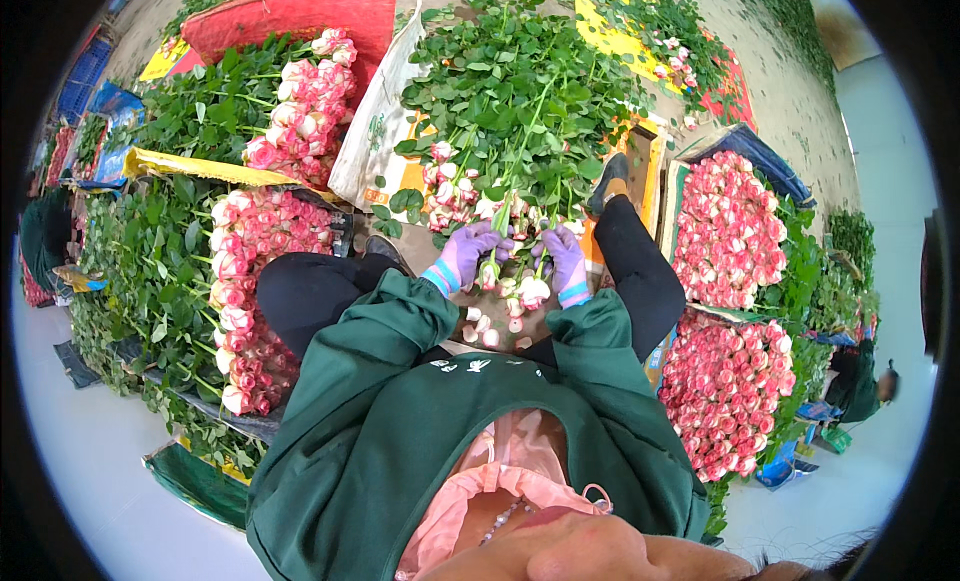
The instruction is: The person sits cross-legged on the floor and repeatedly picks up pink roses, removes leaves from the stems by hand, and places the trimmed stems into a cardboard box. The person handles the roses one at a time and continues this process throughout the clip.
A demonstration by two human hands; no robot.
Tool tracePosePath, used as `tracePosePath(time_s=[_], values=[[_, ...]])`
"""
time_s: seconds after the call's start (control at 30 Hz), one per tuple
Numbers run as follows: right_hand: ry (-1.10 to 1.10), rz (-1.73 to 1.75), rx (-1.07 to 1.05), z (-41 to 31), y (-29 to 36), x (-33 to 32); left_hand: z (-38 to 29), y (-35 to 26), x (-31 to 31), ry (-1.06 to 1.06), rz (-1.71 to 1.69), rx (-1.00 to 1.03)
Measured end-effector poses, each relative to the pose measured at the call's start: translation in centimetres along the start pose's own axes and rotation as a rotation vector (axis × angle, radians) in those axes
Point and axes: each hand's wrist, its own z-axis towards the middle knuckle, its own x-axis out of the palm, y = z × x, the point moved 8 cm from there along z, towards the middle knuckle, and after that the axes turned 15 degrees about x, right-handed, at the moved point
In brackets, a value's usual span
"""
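Observation:
My left hand [470, 255], in a purple glove, is closed around a rose stem just above a pink-and-white bloom [488, 274]. To its right my right hand [561, 258], gloved alike, has its fingers at another rose's stem, with a bloom [534, 291] hanging below; the fingertips are partly hidden. Beyond both hands lies a heap of leafy rose stems [517, 93], with blooms [450, 187] at its near end. Loose petals [480, 327] lie between my hands and my lap.
Bundled pink-and-white roses [240, 266] are stacked at the left, and more [727, 228] stand at the right. A white woven sheet [379, 135] borders the heap. Further stems [686, 37] lie on the floor at the back. Another person [859, 386] is at the far right.

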Motion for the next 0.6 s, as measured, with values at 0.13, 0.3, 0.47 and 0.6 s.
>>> tracePosePath(time_s=[0.13, 0.3, 0.47, 0.6], values=[[-0.095, 0.023, -0.113, 3.5, 5.5, -2.1, -2.8, 3.9, 1.6, 0.039, 0.093, -0.096], [-0.076, 0.004, -0.11, 5.0, 6.1, -1.5, -2.3, 5.6, -1.4, -0.09, 0.159, -0.051], [-0.041, 0.029, -0.09, 1.0, -1.2, -0.4, -2.3, 0.6, -0.3, -0.135, 0.796, -0.114], [0.027, -0.009, 0.088, -0.5, -5.4, 1.9, -1.9, 2.0, -1.3, -0.162, 0.611, -0.152]])
